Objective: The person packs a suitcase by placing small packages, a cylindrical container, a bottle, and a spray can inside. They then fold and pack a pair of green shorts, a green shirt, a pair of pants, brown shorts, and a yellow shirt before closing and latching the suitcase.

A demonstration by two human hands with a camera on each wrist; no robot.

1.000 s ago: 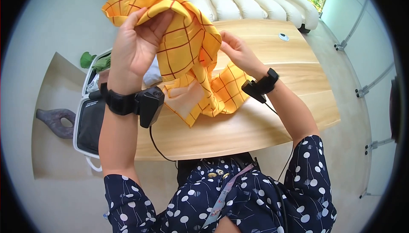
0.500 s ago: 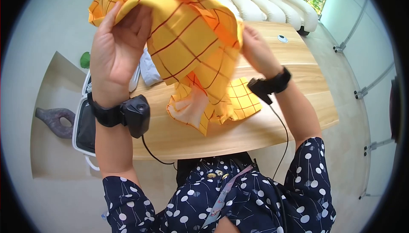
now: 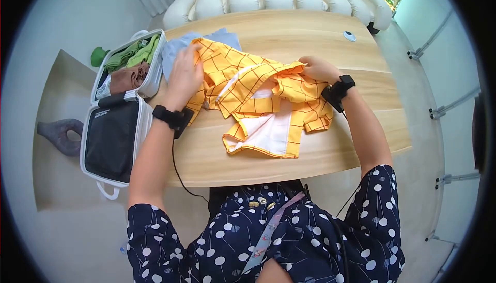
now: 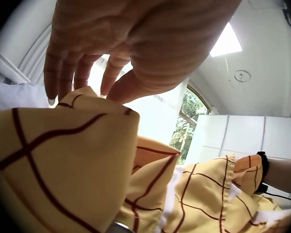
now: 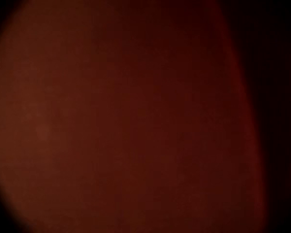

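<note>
A yellow shirt (image 3: 248, 76) with dark red checks lies loosely spread on the wooden table, its pale inner side (image 3: 268, 128) showing near the front. My left hand (image 3: 186, 76) pinches the shirt's left part; in the left wrist view, thumb and fingers of that hand (image 4: 136, 43) close over a raised fold of the cloth (image 4: 68, 155). At the upper right of the shirt, my right hand (image 3: 321, 70) grips an edge between thumb and fingers. Dark, blurred cloth covers the right wrist view, so that hand is hidden there.
A light blue garment (image 3: 175, 45) lies behind the shirt. At the table's left stands an open white suitcase (image 3: 135, 148), with green clothes (image 3: 137, 53) and a brown one (image 3: 129, 78) in its far half. A small white oval object (image 3: 350, 36) sits far right on the table (image 3: 361, 107).
Both hands have come down from in front of my face with the shirt. It hung bunched between them before; now it lies wider across the table, and the suitcase shows more fully.
</note>
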